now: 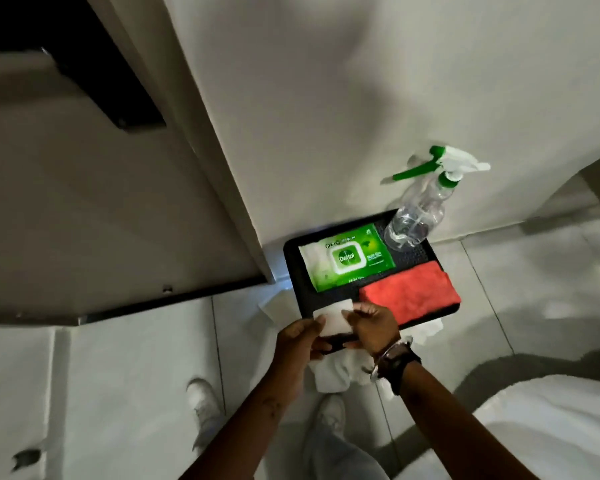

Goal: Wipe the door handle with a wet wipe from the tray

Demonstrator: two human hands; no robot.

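Note:
A black tray [293, 268] lies on the floor against the white wall. On it rests a green pack of wet wipes [347, 259], its lid shut. Above the tray's near edge both my hands hold one folded white wet wipe [335, 318]. My left hand [300, 344] pinches its left side and my right hand [373, 325], with a watch on the wrist, pinches its right side. The grey door [84, 202] stands to the left. A dark fitting [118, 95] runs across it high up; I cannot tell if this is the handle.
A clear spray bottle [418, 213] with a green and white trigger stands at the tray's far right corner. A folded red cloth [411, 294] lies on the tray's right side. White crumpled wipes [340, 372] lie on the tiled floor under my hands. My feet in white shoes [203, 400] stand below.

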